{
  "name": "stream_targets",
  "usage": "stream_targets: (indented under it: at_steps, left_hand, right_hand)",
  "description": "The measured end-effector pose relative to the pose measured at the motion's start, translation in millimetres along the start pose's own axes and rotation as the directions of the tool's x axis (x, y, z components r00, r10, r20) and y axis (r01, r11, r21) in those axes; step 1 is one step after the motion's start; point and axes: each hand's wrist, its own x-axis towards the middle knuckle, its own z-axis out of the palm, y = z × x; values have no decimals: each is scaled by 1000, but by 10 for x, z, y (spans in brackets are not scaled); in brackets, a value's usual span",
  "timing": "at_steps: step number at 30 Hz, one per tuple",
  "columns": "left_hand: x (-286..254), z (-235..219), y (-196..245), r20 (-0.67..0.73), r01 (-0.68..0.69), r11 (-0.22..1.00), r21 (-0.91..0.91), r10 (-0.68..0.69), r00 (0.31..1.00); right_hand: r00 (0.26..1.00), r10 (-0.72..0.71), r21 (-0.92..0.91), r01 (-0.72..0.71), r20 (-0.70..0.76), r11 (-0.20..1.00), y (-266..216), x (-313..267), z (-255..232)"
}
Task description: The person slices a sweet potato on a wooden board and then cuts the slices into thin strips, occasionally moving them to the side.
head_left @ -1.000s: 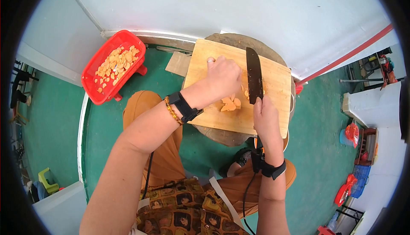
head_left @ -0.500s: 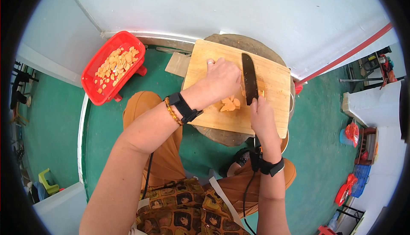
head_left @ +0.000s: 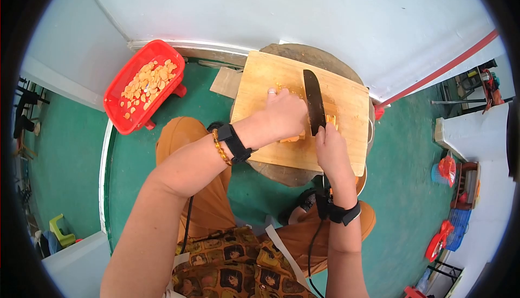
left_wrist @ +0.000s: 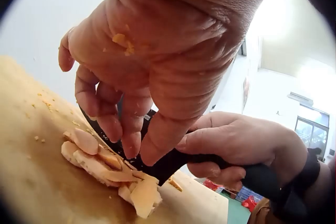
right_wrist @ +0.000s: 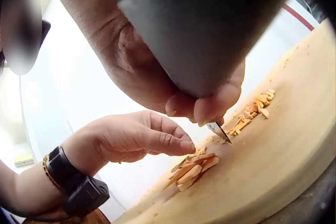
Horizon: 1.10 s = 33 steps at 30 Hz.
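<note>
— Orange and flat-cut: slices (left_wrist: 100,170) located?

— Located. In a small heap on the cutting board (head_left: 346,150), just inside the near edge, roughly midway between the two near corners. Under the board: a round wooden block (head_left: 325,57).

— Now the hands. Right first.

— Right hand (head_left: 332,150): curled firmly round the handle of a black knife (head_left: 314,103), toward the near right corner. Blade pointed at the far edge, flat side close to the left fingertips. Blade-to-board contact: cannot tell.

— And the left?

— Left hand (head_left: 284,114): over the heap, left of the blade, fingers bent and aimed downward, only a narrow gap between thumb and fingers. Pinching a slice or merely touching: cannot tell. Orange crumbs (left_wrist: 122,40) stuck to the palm.

— Right of the blade?

— Thin strips (right_wrist: 261,99), loosely strewn, on the board's right half.

— Off the board?

— Red tray (head_left: 162,48), well beyond the left edge, with more cut pieces (head_left: 149,83) inside. On the left wrist, a black strap (head_left: 234,141) beside an amber bead bracelet (head_left: 221,147).
</note>
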Motion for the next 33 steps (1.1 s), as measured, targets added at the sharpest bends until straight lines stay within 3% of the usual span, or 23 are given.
stream_targets:
  at_steps: [5, 11, 14, 17, 23, 26, 33]
  left_hand:
    - [-16, 20, 7, 52, -5, 1000, -21, 6, 999]
    - [-26, 40, 27, 54, -16, 999, -28, 17, 998]
    - [-3, 72, 23, 52, -4, 1000, -14, 5, 999]
    - [-4, 96, 38, 24, -13, 999, -45, 14, 1000]
    - [66, 233, 80, -35, -18, 999, -44, 16, 999]
    - [71, 292, 91, -78, -38, 999, -33, 35, 996]
    - [-42, 94, 106, -35, -3, 999, -50, 2, 999]
  right_hand:
    - [999, 35, 64, -34, -14, 997, -47, -22, -144]
    - [999, -20, 22, 21, -29, 1000, 78, -34, 42]
    - [994, 100, 88, -103, 37, 991, 21, -43, -86]
    - [994, 109, 85, -109, 2, 990, -33, -67, -198]
    - [999, 51, 82, -50, -3, 995, 105, -92, -43]
    - [996, 92, 173, -90, 1, 981, 51, -104, -128]
    - [994, -4, 90, 13, -107, 996, 95, -126, -113]
